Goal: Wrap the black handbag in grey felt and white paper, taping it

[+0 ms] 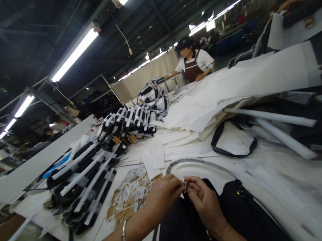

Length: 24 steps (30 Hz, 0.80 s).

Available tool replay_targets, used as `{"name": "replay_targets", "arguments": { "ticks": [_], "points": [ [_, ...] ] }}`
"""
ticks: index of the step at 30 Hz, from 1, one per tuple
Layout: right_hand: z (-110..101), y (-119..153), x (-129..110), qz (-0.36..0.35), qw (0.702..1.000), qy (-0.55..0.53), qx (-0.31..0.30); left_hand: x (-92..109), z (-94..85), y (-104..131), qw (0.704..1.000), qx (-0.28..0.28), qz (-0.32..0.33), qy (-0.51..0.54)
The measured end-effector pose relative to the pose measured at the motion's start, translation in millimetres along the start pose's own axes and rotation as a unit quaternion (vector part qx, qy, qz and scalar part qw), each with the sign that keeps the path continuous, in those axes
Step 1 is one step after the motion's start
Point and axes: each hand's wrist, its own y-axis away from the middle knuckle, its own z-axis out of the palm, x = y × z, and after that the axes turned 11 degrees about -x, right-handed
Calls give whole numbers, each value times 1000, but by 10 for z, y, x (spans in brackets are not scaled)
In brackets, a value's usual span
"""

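Note:
My left hand (164,194) and my right hand (205,205) meet in front of me, both closed in a pinch on a small gold-coloured metal buckle (185,184). Below them a black handbag (256,229) lies on the table. A gold ring (240,193) shows near its top edge, and a wrapped handle (203,162) arches behind my fingers. Beside my left wrist is a heap of tags with white strings (133,187). My fingers partly cover the buckle, so how it joins the bag cannot be made out.
Rows of black straps or handles wrapped in white (87,182) lie at left. White sheets (240,84) pile up behind, with white foam rods (271,116) and a black strap loop (232,152). A co-worker in an apron (193,66) stands across the table.

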Motion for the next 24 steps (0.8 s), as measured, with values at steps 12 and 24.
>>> {"name": "replay_targets", "arguments": {
  "ticks": [12,24],
  "points": [
    [14,-8,-21,-8,1000,-1,0,-85,218,39,993,26,-18,-117],
    [84,-14,-78,26,1000,-8,15,-6,187,50,990,44,-91,94]
  ]
}}
